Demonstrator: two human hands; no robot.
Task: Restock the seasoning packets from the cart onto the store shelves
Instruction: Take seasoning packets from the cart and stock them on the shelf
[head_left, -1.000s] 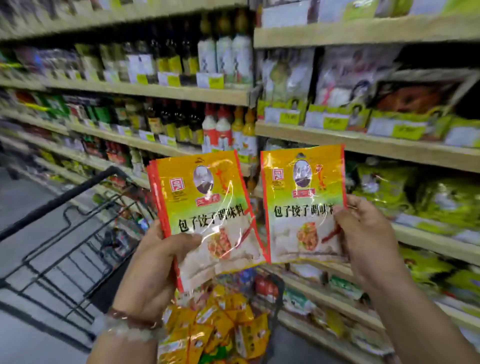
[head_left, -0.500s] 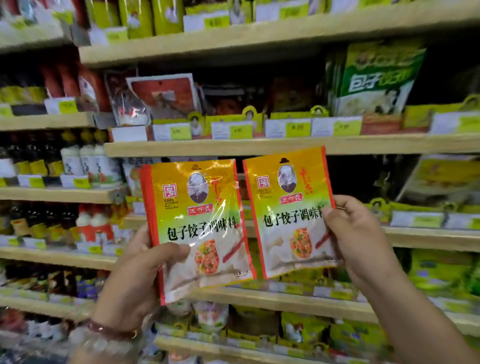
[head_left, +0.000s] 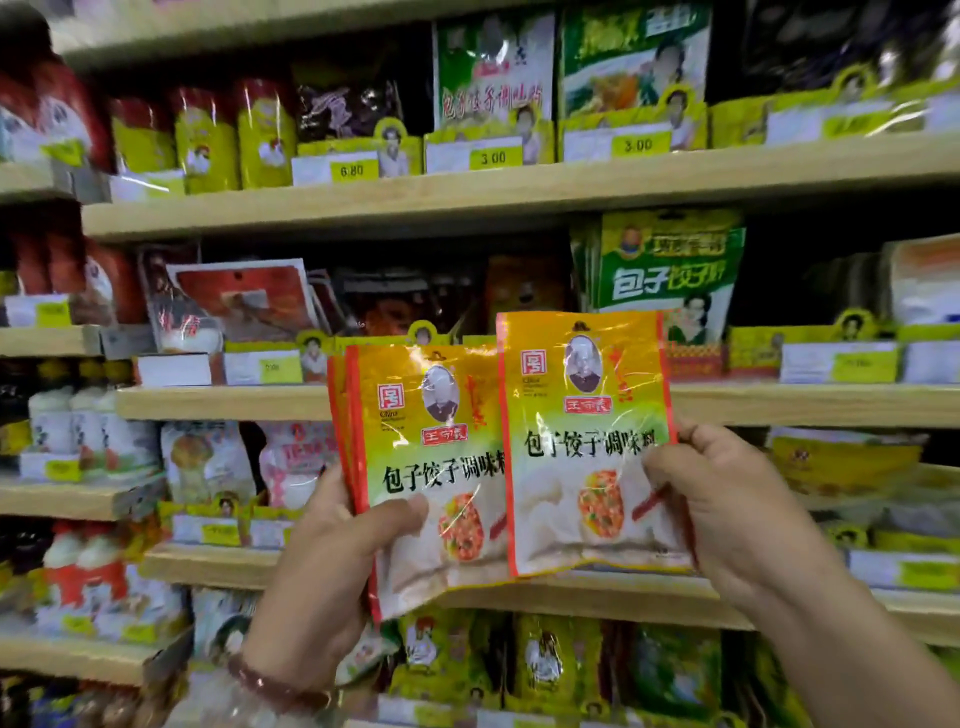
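I hold yellow-and-red seasoning packets up in front of the store shelves (head_left: 467, 200). My left hand (head_left: 332, 561) grips a small stack of these packets (head_left: 426, 457) by the lower left edge, thumb across the front. My right hand (head_left: 727, 509) pinches a single matching packet (head_left: 582, 431) by its right edge. The right packet overlaps the right side of the left stack. Both sit level with the middle wooden shelf (head_left: 223, 402). The cart is out of view.
Wooden shelves run across the whole view, stocked with green, yellow and red seasoning bags. A green dumpling-seasoning bag (head_left: 670, 270) stands just above the right packet. Yellow price tags (head_left: 493, 156) line the shelf fronts. White-capped bottles (head_left: 78, 421) stand at the left.
My view has swung up and right from the cart to the shelves. Both hands rose with the packets, and the right packet has moved left until it overlaps the left stack.
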